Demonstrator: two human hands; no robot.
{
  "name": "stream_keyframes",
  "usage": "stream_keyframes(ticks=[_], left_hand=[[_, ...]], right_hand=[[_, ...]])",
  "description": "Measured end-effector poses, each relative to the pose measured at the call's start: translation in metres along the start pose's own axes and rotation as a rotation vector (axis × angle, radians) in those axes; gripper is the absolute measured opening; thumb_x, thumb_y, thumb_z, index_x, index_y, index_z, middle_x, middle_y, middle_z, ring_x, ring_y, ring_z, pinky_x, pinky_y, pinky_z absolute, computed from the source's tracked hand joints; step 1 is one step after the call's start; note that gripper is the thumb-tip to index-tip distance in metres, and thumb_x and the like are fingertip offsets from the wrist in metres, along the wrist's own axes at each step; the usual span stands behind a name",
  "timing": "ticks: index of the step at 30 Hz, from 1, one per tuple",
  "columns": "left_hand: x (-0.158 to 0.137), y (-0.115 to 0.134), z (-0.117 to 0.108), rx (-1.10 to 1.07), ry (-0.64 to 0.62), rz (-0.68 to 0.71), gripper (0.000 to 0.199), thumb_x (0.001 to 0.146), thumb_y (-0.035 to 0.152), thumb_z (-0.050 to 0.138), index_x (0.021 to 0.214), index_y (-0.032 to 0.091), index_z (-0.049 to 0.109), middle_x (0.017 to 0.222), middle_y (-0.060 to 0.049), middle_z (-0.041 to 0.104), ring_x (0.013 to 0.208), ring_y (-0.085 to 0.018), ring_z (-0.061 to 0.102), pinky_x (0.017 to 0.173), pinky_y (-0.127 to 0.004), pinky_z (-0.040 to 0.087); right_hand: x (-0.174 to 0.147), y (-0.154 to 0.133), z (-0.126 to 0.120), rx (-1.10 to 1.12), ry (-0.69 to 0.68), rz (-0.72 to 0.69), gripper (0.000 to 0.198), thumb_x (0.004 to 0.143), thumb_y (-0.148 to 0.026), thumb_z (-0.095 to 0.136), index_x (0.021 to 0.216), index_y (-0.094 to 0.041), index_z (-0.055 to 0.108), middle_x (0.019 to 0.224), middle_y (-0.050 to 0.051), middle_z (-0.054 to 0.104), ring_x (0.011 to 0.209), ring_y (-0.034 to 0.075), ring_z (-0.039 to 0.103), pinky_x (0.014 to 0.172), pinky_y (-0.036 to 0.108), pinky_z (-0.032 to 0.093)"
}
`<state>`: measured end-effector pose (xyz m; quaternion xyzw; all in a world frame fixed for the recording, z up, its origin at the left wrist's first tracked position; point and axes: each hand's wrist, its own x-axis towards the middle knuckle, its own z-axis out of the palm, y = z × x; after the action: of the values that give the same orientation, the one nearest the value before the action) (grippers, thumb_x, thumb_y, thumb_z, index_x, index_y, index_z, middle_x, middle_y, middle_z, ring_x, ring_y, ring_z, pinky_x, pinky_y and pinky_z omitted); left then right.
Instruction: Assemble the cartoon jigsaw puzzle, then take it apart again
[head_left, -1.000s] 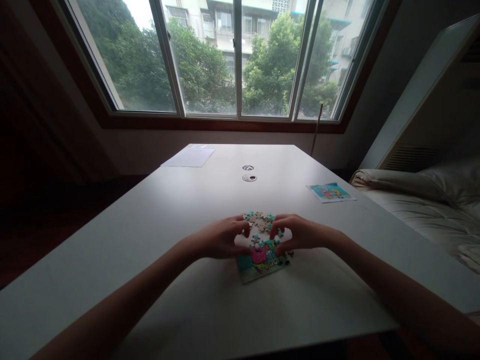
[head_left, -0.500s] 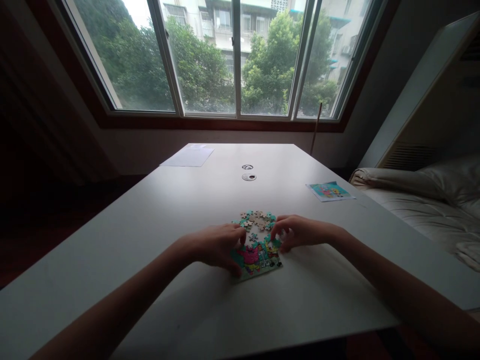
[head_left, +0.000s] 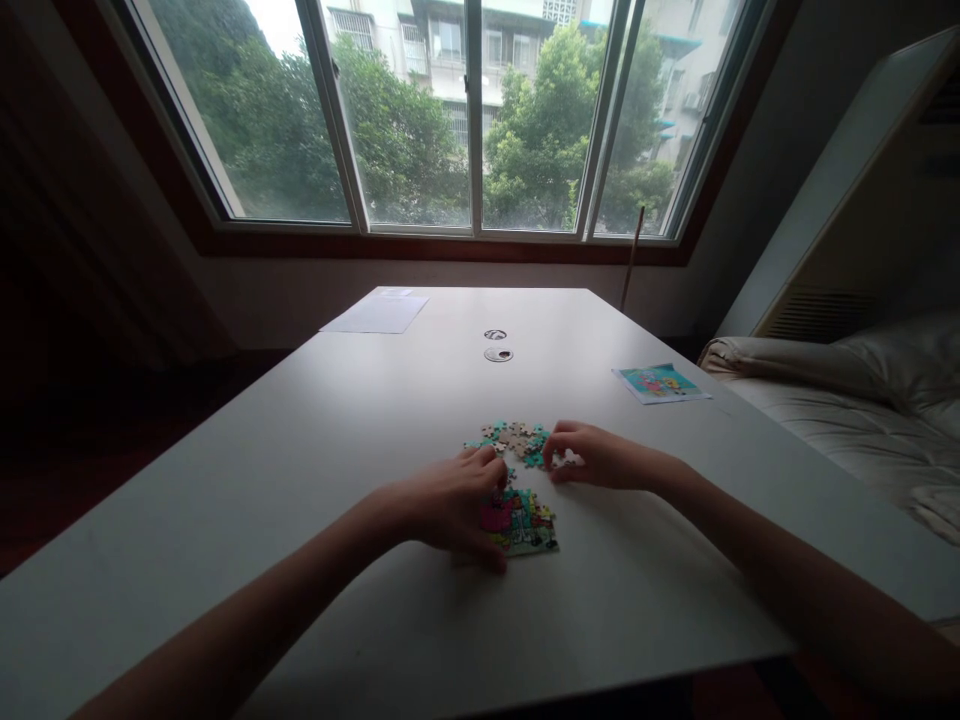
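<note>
A partly assembled jigsaw puzzle with pink, yellow and teal cartoon figures lies flat on the white table. My left hand covers its left part, the thumb at the lower edge and bent fingers at the upper one. Just beyond it is a loose heap of jigsaw pieces, some teal and some showing a plain tan back. At the heap's right side, my right hand has its fingers curled toward the thumb. Small pale jigsaw pieces show in the gap there; the fingertips' contact is partly hidden.
A printed cartoon picture lies on the table to the right. Two round dark-and-white discs sit farther back in the middle. White paper lies at the far left corner. A padded light-coloured seat stands along the right side.
My right hand has left the puzzle's upper right edge and moved up to the loose pieces. My left hand has shifted right over the puzzle, which has turned slightly and sits straighter.
</note>
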<state>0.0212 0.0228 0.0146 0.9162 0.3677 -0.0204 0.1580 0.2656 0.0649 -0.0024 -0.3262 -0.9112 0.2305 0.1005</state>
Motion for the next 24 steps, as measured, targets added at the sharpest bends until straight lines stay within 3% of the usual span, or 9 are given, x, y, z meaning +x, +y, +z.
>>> stream_keyframes(ticks=[2,7,16,20,24], left_hand=[[0.001,0.002,-0.002,0.005,-0.006,-0.045,0.060,0.056,0.054,0.075,0.095,0.016,0.048,0.104,-0.009,0.049,0.095,-0.027,0.045,0.079,-0.034,0.040],[0.001,0.001,-0.010,-0.070,-0.007,-0.074,0.061,0.054,0.051,0.077,0.094,0.017,0.045,0.104,-0.008,0.049,0.098,-0.027,0.045,0.082,-0.035,0.038],[0.004,-0.001,-0.007,-0.178,-0.025,-0.029,0.058,0.056,0.047,0.077,0.092,0.017,0.044,0.098,-0.005,0.048,0.090,-0.023,0.045,0.077,-0.033,0.040],[0.004,-0.002,-0.006,-0.164,-0.039,-0.022,0.055,0.058,0.045,0.077,0.098,0.019,0.050,0.099,-0.005,0.047,0.091,-0.024,0.044,0.079,-0.034,0.040],[0.004,-0.003,-0.005,-0.200,0.019,-0.015,0.049,0.059,0.043,0.077,0.096,0.020,0.056,0.096,-0.004,0.048,0.090,-0.023,0.046,0.076,-0.033,0.041]], right_hand=[[0.003,-0.011,0.002,-0.024,0.016,-0.016,0.024,0.079,-0.038,0.058,0.096,-0.020,0.060,0.095,0.005,0.054,0.082,0.016,0.052,0.071,0.027,0.042],[0.008,-0.033,0.006,0.006,-0.053,-0.024,0.050,0.063,-0.045,0.072,0.103,-0.021,0.056,0.102,0.005,0.054,0.094,0.021,0.050,0.078,0.031,0.042],[0.007,-0.039,0.009,0.060,-0.066,0.026,0.033,0.066,-0.034,0.071,0.092,-0.017,0.060,0.093,0.005,0.055,0.085,0.018,0.051,0.075,0.028,0.042],[0.008,-0.042,0.009,0.078,-0.001,-0.041,0.012,0.074,-0.025,0.064,0.081,-0.015,0.062,0.081,0.003,0.058,0.075,0.013,0.051,0.069,0.024,0.040],[0.008,-0.042,0.008,0.129,0.064,-0.024,0.013,0.080,-0.027,0.057,0.084,-0.016,0.063,0.072,0.000,0.059,0.065,0.011,0.050,0.060,0.021,0.037]])
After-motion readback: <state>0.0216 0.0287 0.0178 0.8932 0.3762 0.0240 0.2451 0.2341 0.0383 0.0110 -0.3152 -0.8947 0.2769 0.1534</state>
